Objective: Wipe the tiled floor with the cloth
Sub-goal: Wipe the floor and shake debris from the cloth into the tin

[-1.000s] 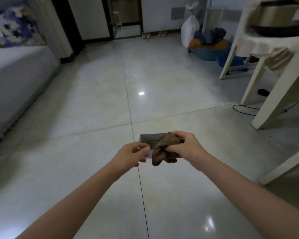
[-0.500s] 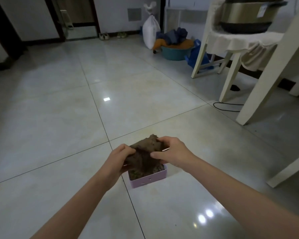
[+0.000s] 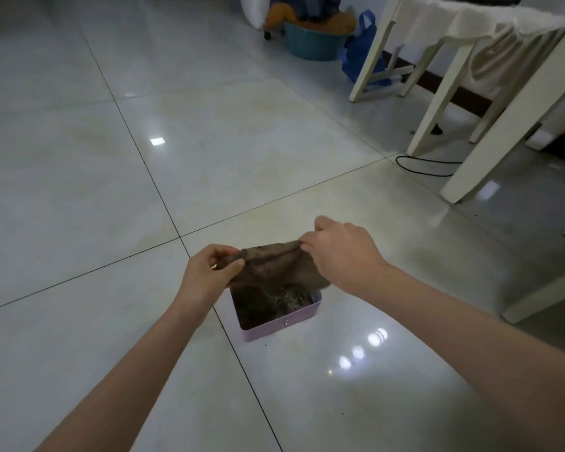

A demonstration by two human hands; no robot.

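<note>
Head view: a brown cloth [image 3: 271, 264] is held stretched between both hands above an open pink box [image 3: 282, 324] standing on the glossy tiled floor [image 3: 111, 190]. The left hand [image 3: 206, 272] pinches the cloth's left corner between thumb and fingers; the right hand [image 3: 340, 252] pinches its right edge likewise. Dark debris lies inside the box. Cream table legs [image 3: 437, 102] and a black cable [image 3: 424, 166] stand to the right; a teal basin [image 3: 310, 44] lies beyond.
</note>
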